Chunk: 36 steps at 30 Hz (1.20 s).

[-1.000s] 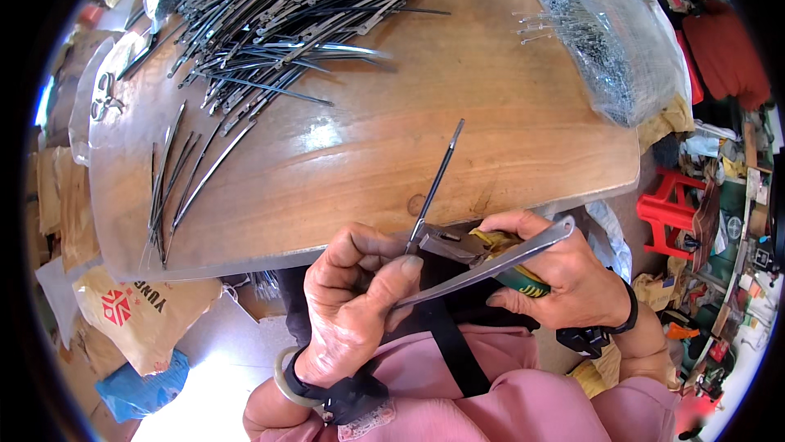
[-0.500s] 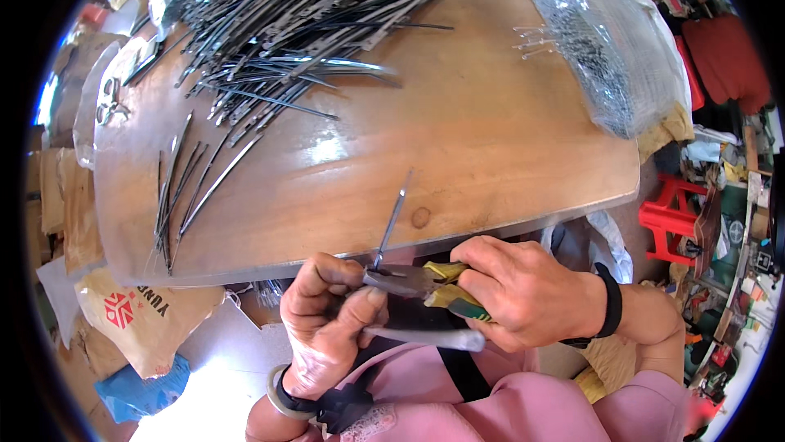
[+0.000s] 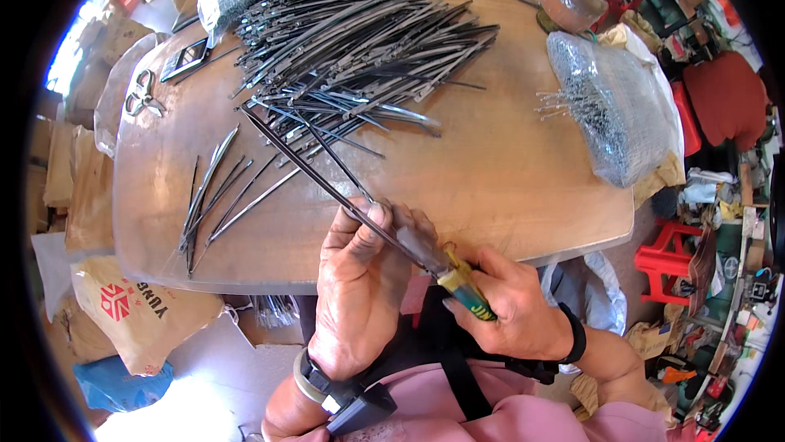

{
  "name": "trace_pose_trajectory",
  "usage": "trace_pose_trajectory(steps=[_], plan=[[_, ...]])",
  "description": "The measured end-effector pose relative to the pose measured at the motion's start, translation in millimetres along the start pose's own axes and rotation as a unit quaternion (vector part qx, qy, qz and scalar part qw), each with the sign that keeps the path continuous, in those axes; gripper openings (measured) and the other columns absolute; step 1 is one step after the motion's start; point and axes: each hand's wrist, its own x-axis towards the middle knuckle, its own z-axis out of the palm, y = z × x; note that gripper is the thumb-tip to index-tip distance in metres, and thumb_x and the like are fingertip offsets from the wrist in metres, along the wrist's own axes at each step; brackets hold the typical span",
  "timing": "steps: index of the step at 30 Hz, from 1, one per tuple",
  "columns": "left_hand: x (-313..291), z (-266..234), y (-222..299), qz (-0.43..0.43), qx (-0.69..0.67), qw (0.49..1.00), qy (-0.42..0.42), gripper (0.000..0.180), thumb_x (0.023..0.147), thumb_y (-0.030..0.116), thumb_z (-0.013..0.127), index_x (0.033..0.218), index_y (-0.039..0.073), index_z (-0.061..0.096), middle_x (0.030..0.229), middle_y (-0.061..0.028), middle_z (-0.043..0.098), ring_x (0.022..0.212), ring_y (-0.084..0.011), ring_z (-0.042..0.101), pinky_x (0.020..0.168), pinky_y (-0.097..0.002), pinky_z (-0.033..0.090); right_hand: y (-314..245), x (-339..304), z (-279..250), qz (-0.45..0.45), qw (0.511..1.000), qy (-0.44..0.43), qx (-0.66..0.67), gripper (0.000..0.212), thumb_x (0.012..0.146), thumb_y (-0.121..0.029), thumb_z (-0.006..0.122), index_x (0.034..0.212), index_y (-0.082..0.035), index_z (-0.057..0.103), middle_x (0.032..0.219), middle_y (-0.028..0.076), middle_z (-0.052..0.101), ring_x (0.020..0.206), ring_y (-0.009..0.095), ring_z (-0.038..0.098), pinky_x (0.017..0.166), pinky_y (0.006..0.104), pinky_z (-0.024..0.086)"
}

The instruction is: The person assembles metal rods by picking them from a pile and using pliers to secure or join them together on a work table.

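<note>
My left hand (image 3: 358, 282) is closed on a long, thin dark strip (image 3: 315, 170), pinched between thumb and fingers. The strip slants up and to the left, its far end over the pile of strips. Its near end meets the jaws of the pliers (image 3: 466, 288), which have yellow and green handles. Wrapped round those handles is my right hand (image 3: 513, 299). A second thin strip reaches from the left fingertips toward the pile. Whether the jaws bite on the strip is hard to make out. Both hands are at the table's near edge.
On the wooden table (image 3: 507, 197) lies a large pile of dark strips (image 3: 327, 41), with several loose strips (image 3: 217, 188) nearer left. Scissors (image 3: 144, 94) and a phone (image 3: 187, 59) lie far left. A clear bag of thin wires (image 3: 609, 115) and a tape roll (image 3: 572, 2) sit right. A red stool (image 3: 669, 258) stands beyond.
The pliers' jaws have swung from pointing left to up-left. The strip at my hands now slants toward the pile, and the left hand has turned. The view takes in more of the table's far side.
</note>
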Motion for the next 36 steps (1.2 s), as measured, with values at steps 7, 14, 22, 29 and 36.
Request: trace_pose_trajectory(steps=[7,14,22,29,36], plan=[[-11,-31,10,0.037,0.093,0.990,0.098,0.007,0.092,0.008,0.058,0.092,0.010,0.051,0.082,-0.0055,0.056,0.062,-0.0174,0.054,0.051,-0.0310,0.046,5,-4,-52,0.027,0.997,0.068,0.013,0.024,0.075,-0.010,0.078,0.087,0.006,0.064,0.104,0.018,0.062,0.084,0.026,0.066,0.069,0.0353,0.053],[-42,-71,89,0.257,0.483,0.802,0.240,0.005,0.094,0.005,0.057,0.094,0.007,0.052,0.070,-0.0002,0.051,0.045,-0.0038,0.039,0.040,-0.0192,0.027,61,62,-123,-0.089,0.961,0.136,-0.224,0.017,0.072,0.002,0.066,0.089,0.003,0.063,0.097,0.015,0.059,0.085,0.034,0.062,0.073,0.0380,0.053],[-23,-63,110,0.368,0.738,0.545,0.150,0.031,0.077,0.000,0.068,0.107,-0.004,0.060,0.095,-0.0144,0.060,0.091,-0.0237,0.059,0.084,-0.0323,0.046,86,95,-123,-0.119,0.870,0.066,-0.474,0.022,0.062,0.000,0.063,0.083,0.003,0.059,0.106,0.017,0.055,0.095,0.033,0.060,0.078,0.0396,0.052],[65,17,77,0.337,0.772,0.536,-0.053,0.020,0.079,-0.001,0.067,0.099,-0.003,0.064,0.085,-0.0154,0.058,0.076,-0.0320,0.058,0.070,-0.0344,0.047,15,90,-125,-0.104,0.915,0.199,-0.336,0.016,0.074,0.006,0.066,0.088,0.004,0.061,0.111,0.018,0.059,0.091,0.027,0.061,0.079,0.0341,0.050],[80,8,76,0.379,0.838,0.386,-0.075,0.013,0.082,-0.004,0.063,0.095,-0.003,0.063,0.084,-0.0155,0.054,0.076,-0.0336,0.056,0.067,-0.0389,0.046,23,29,-119,-0.051,0.912,0.323,0.247,0.014,0.088,-0.011,0.065,0.099,-0.003,0.060,0.114,0.013,0.052,0.089,0.018,0.049,0.078,0.0338,0.042]])
